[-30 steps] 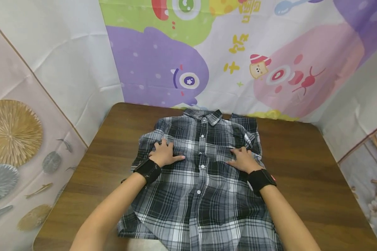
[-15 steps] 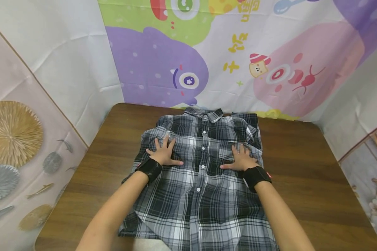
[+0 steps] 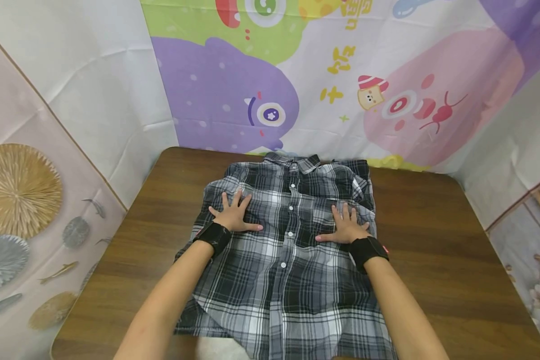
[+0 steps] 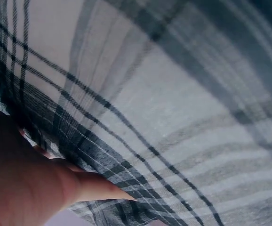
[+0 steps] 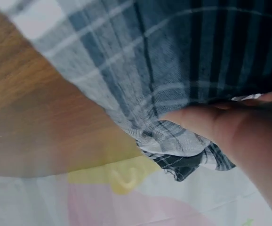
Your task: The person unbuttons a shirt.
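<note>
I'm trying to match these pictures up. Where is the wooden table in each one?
Head view: the wooden table shows on both sides of the plaid shirt, below the cartoon backdrop.
Left wrist view: no table visible.
Right wrist view: the wooden table is at the left, above the backdrop.
Shared landmark: the plaid shirt, seen in all three.
</note>
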Demonstrator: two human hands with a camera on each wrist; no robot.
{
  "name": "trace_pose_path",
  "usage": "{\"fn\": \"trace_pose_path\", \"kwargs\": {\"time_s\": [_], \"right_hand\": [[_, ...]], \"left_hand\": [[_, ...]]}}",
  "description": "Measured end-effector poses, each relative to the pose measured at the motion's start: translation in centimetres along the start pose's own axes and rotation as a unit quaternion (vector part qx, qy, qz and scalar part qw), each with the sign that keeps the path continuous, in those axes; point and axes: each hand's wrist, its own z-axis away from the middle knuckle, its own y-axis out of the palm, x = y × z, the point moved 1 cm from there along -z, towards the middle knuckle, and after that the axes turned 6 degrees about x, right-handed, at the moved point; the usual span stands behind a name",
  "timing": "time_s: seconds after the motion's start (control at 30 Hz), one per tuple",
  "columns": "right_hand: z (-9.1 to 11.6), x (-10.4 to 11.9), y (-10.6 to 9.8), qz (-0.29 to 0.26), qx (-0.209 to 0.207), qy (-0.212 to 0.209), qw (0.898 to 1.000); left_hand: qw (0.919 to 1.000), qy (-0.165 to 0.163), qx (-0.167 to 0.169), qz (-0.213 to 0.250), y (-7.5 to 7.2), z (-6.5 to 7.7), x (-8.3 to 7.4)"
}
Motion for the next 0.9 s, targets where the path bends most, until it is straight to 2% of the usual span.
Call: {"fn": "trace_pose_path", "kwargs": {"time_s": [0.3, 0.53, 0.7, 0.9], "right_hand": [[-1.1, -0.7, 0.1, 0.000, -0.027, -0.019, 0.999], [-0.7, -0.1, -0.1, -0.001, -0.030, -0.018, 0.999], [0.4, 0.8, -0.2, 0.013, -0.022, -0.023, 0.999], [2.3, 2.0, 0.4, 0.037, -0.016, -0.055, 0.998]], "left_hand": [[0.9992, -0.023, -0.031, -0.009, 0.0, -0.5, -0.3], [0.9975, -0.036, -0.060, -0.013, 0.1, -0.6, -0.6], [0.9970, -0.032, -0.066, -0.023, 0.0, 0.8, -1.8], [0.9978, 0.004, -0.048, -0.047, 0.6, 3.3, -2.7]]}}
